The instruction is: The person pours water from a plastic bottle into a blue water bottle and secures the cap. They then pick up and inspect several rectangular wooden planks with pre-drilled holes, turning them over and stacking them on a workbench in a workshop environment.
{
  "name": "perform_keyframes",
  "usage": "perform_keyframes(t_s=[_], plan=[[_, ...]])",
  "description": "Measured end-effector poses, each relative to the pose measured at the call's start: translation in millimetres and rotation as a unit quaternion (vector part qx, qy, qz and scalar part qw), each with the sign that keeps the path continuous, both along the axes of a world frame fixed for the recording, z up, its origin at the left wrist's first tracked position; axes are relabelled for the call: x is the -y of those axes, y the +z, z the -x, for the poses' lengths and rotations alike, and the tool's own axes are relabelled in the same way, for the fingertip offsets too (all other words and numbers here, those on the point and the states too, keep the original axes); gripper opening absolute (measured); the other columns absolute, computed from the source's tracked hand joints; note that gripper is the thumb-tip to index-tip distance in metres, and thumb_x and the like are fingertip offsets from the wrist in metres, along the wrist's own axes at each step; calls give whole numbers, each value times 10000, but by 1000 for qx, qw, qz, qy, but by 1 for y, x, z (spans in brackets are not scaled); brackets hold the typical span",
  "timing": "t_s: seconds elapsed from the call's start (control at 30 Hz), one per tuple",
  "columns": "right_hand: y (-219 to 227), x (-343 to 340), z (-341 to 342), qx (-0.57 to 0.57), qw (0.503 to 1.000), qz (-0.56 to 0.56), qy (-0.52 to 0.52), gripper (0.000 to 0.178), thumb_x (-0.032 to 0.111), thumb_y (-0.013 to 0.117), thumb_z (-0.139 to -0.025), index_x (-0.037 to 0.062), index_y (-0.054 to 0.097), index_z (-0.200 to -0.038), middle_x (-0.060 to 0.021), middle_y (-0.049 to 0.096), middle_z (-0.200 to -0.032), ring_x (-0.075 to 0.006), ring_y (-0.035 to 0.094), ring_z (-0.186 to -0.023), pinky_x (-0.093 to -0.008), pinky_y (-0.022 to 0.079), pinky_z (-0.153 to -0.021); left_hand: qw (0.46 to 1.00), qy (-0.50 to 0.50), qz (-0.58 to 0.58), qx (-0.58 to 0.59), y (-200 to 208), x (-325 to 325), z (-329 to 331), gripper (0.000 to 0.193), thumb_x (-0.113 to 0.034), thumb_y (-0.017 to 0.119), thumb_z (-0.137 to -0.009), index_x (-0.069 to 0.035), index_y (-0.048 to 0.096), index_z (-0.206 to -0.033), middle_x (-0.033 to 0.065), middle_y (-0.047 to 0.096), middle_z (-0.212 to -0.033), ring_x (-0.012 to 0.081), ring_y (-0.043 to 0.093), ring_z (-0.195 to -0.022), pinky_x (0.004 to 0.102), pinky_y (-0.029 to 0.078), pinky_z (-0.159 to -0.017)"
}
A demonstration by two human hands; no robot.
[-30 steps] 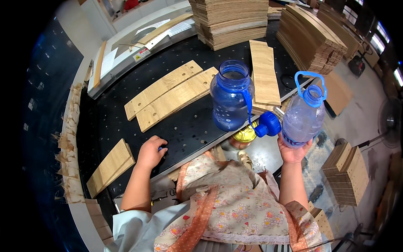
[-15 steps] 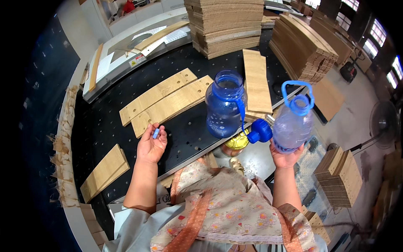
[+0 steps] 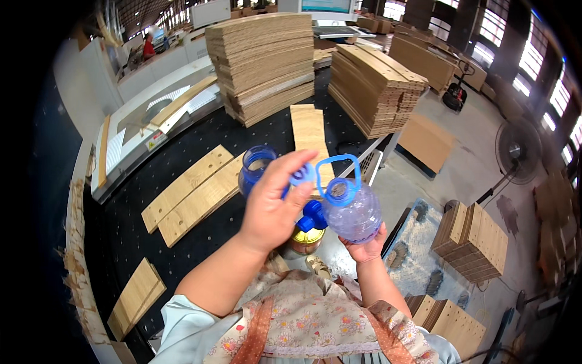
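Observation:
My left hand [image 3: 271, 212] is raised in front of me, thumb and fingers closed on a light blue bottle cap [image 3: 302, 175]. It is beside the neck of a clear plastic bottle [image 3: 354, 213] with a blue carrying loop, whose mouth is uncovered. My right hand [image 3: 366, 245] holds this bottle from below, tilted slightly. Partly hidden behind my left hand, a blue translucent jug [image 3: 254, 167] stands uncovered on the black table. Its dark blue lid [image 3: 312, 215] hangs by the table edge, above a yellow-lidded jar [image 3: 308, 238].
Drilled wooden boards [image 3: 194, 197] lie on the black perforated table [image 3: 200, 267]. Tall board stacks [image 3: 264, 67] stand at the back, with another stack [image 3: 376, 91] to their right. On the right are a fan [image 3: 516, 150], a floor stack [image 3: 473, 239] and a pallet jack [image 3: 456, 94].
My left hand has risen and moved right with the cap, toward the bottle's neck. The head view has tilted up and shifted right, showing more of the workshop.

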State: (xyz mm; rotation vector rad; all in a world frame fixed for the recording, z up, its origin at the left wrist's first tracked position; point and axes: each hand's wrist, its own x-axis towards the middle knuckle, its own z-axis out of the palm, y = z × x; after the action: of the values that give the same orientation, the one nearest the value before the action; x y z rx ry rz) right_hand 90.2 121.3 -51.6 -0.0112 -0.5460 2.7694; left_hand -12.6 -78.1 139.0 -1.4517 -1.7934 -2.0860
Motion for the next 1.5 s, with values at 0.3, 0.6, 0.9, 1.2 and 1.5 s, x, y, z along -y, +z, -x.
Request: perform_keyframes(t_s=[0.3,0.6,0.9,1.2,1.5], plan=[[6,-2,-7,-16,997,-25,-71,835,592,671,-667,171,429,-1347,-81,468,-1356,-289,456,-1237,-491,380,-1022,979,65,42,-189,-15,-46,-12,386,-195,535,-918,-22,503,-1262,165,528,-1264,337,484,-1166,394,349,-1006],[7,-12,-6,-35,984,-81,-154,856,577,667,-698,113,394,-1363,-96,470,-1351,-281,453,-1235,-472,368,-1036,985,17,-136,108,-27,-67,-29,403,-189,502,-962,8,465,-1311,132,494,-1304,172,472,-1178,294,364,-990],[4,-37,-22,14,999,-39,-23,810,631,573,-744,148,395,-1369,-103,495,-1327,-319,511,-1179,-552,485,-865,969,-231,58,-62,0,-54,0,343,-161,544,-901,-25,562,-1216,161,462,-1360,281,386,-1299,400,258,-1079],[-10,-43,-20,26,998,-39,-35,755,618,571,-765,139,436,-1334,-88,552,-1252,-272,547,-1130,-482,505,-850,911,92,206,-346,30,-48,-2,401,-355,574,-882,-46,626,-1132,107,491,-930,230,485,-898,335,402,-814],[-8,-39,-20,7,995,-53,-88,732,592,593,-767,98,469,-1293,-102,574,-1214,-263,574,-1082,-438,507,-855,875,165,225,-395,17,-56,-1,319,-352,619,-828,-63,614,-963,96,521,-743,312,541,-702,387,444,-627]])
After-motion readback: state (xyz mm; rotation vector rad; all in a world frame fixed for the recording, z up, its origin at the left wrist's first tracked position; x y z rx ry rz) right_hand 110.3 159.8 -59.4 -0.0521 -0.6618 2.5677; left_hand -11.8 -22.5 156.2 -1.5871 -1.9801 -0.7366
